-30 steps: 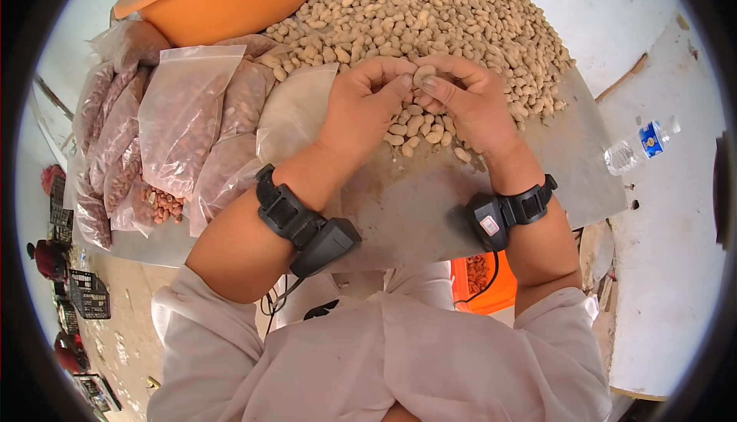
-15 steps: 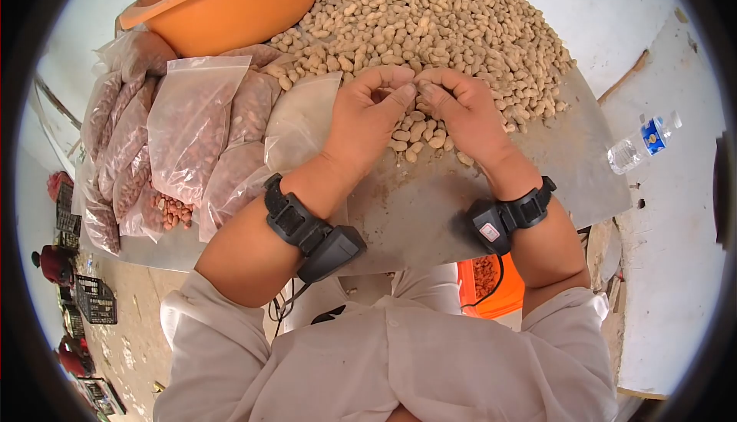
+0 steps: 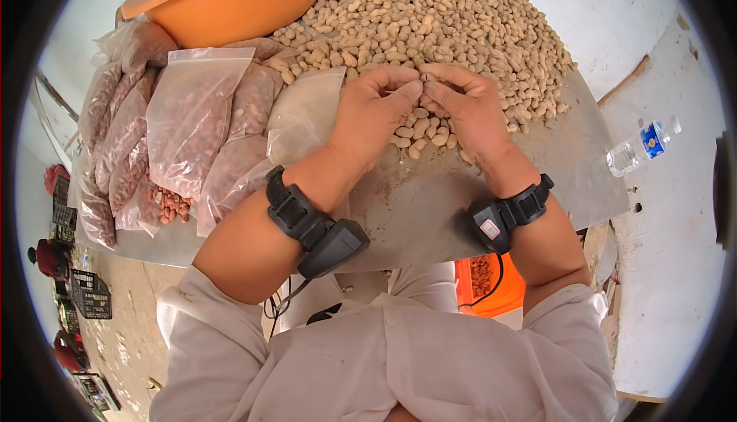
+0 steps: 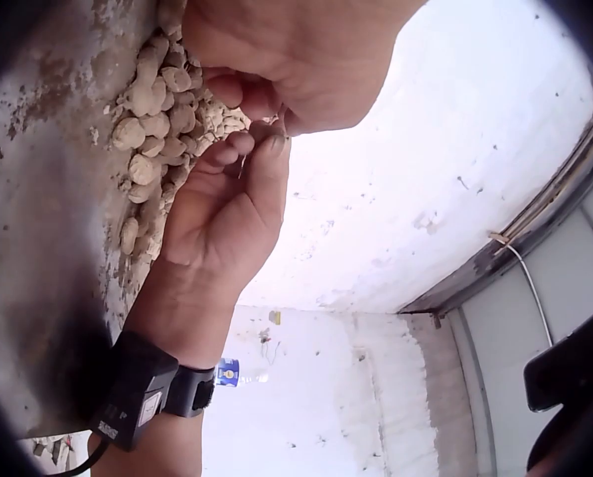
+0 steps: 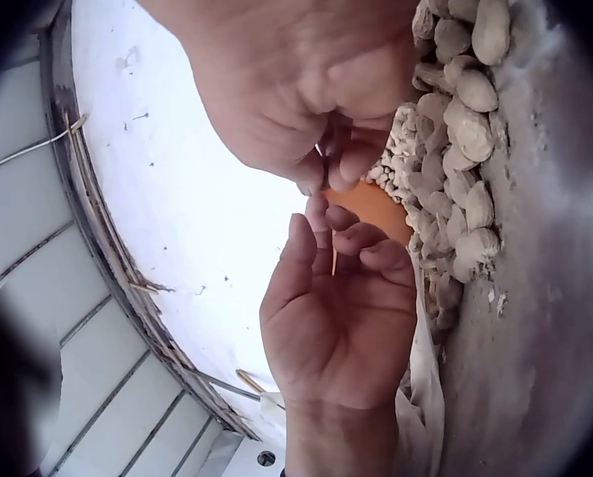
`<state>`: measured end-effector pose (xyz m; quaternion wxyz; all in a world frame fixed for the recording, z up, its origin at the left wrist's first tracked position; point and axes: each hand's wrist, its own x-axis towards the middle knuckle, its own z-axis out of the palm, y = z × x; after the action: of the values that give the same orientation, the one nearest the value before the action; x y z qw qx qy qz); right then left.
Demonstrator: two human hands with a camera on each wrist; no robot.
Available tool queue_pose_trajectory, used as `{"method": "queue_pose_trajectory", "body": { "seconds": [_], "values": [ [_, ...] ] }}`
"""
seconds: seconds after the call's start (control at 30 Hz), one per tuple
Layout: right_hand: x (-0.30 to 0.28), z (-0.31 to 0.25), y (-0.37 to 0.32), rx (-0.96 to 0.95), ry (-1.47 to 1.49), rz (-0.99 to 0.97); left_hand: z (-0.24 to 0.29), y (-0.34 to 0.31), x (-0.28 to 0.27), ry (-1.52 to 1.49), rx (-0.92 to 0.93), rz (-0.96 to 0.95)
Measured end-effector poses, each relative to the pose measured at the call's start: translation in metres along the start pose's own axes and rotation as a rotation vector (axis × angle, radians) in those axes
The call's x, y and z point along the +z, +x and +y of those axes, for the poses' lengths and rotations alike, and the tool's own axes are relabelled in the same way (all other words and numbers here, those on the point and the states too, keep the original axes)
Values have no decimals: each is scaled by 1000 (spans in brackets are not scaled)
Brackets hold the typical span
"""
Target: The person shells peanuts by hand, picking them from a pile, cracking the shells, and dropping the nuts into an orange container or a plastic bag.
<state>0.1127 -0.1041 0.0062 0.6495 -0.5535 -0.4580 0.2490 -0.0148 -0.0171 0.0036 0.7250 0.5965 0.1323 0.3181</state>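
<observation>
Both hands meet at the fingertips over the near edge of a large heap of unshelled peanuts (image 3: 445,15). My left hand (image 3: 376,119) and my right hand (image 3: 476,115) each pinch at one peanut, which their thumbs and fingertips now mostly hide. The right wrist view shows the left palm (image 5: 341,333) turned toward the camera, its fingers curled. In the left wrist view the right thumb (image 4: 269,174) presses against the fingertips. A few loose peanuts (image 3: 422,134) lie on the metal tabletop (image 3: 414,207) just below the hands.
Clear bags of red peanut kernels (image 3: 188,122) are stacked at the left, with loose kernels (image 3: 173,205) beside them. A flat clear bag (image 3: 307,111) lies by the left wrist. An orange basin (image 3: 223,7) stands behind. A water bottle (image 3: 637,145) is at the right, an orange container (image 3: 503,295) below.
One second ago a peanut showed between the thumbs; now the fingertips have closed in and cover it. The hands stay in nearly the same place, and the view shifts slightly.
</observation>
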Motion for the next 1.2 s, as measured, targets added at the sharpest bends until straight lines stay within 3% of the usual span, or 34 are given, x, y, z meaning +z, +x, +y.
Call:
{"method": "queue_pose_trajectory", "body": {
  "seconds": [0.27,0.4,0.67,0.97,1.17,1.2],
  "values": [
    [0,-7,-3,-136,-149,-134,-3,3,-2,-36,2,-47],
    [-3,-8,-3,-44,-3,-176,-2,4,-5,-48,-17,-39],
    [6,6,-4,73,421,-99,-8,4,-1,62,125,55],
    [11,4,-5,142,655,-70,-8,5,2,34,130,159],
    [11,10,-3,82,579,-38,-9,6,2,-129,35,115],
    [10,8,-2,25,410,-52,-9,7,1,-167,4,105]
  ]
}}
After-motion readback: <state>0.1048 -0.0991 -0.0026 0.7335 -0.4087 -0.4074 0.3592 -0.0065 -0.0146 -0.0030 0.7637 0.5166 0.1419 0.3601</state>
